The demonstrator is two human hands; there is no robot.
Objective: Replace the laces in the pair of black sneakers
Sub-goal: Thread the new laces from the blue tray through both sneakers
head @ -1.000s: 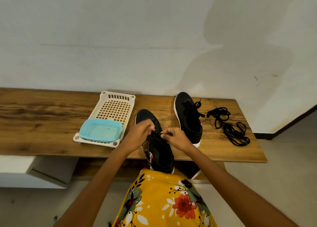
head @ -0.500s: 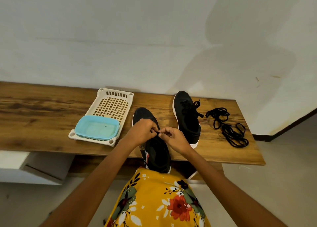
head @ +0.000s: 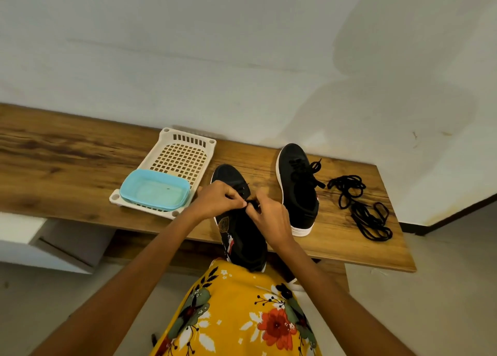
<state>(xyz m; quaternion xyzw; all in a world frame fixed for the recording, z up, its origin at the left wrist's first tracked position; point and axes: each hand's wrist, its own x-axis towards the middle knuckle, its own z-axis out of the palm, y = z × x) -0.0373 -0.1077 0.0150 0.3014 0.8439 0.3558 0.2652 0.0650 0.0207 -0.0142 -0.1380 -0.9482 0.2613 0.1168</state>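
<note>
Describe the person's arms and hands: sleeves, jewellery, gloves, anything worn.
Both forearms are bare, with no sleeves in view. The left hand and right hand wear no gloves, and no rings, bracelets or watch can be seen. Below the arms shows a yellow garment printed with red, white and green flowers and black sprigs.

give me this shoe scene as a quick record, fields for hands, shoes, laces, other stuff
left hand: pinches the lace over the near shoe
right hand: pinches the same lace
lace: black, only a bit shows between the fingertips
near shoe: black, heel hangs over the bench edge toward the lap
far shoe: black, laced, on the bench
loose laces: black pile, right of far shoe
tray: white, left of near shoe
tub: blue, in the tray
</note>
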